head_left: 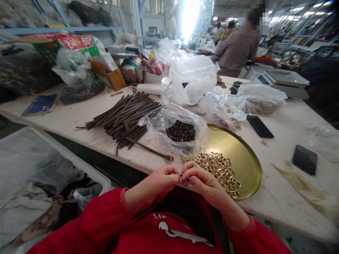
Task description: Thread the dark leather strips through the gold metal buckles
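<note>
Close to my body, at the table's front edge, both hands meet around a small gold buckle (181, 177). My left hand (165, 180) is closed, thumb and forefinger pinching at the buckle's left side. My right hand (200, 181) is closed too, its fingertips at the buckle's right side on a small dark piece (189, 180), mostly hidden. Just beyond lies a dark strap (148, 149) with a gold buckle at its end. Many loose gold buckles (215, 167) fill the near left of a round brass-coloured tray (246, 162). An open plastic bag (156, 123) holds small dark loops (181, 131).
A heap of dark straps (124, 116) lies left of the bag. Two dark phones (260, 126) rest to the right. White plastic bags (196, 77) crowd the back. A lined bin (103, 176) stands at the left below table height. A person (235, 49) stands beyond the table.
</note>
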Motion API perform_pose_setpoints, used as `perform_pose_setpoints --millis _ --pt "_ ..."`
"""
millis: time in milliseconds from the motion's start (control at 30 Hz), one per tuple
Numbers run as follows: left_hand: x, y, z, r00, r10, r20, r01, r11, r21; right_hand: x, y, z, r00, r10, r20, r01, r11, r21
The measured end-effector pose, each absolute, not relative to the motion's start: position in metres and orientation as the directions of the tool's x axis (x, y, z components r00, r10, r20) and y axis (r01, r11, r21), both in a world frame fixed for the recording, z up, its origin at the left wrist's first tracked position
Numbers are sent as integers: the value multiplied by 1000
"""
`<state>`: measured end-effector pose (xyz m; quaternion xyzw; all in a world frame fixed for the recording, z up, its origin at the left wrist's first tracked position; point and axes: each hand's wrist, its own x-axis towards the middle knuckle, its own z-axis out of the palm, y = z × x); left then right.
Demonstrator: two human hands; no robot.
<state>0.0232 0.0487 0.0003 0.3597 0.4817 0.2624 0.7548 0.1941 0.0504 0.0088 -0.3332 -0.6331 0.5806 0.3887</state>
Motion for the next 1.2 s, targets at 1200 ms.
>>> perform_pose_setpoints --millis 1200 --pt "30 56 -7 320 919 -230 334 118 935 175 36 -32 -35 868 495 530 436 -727"
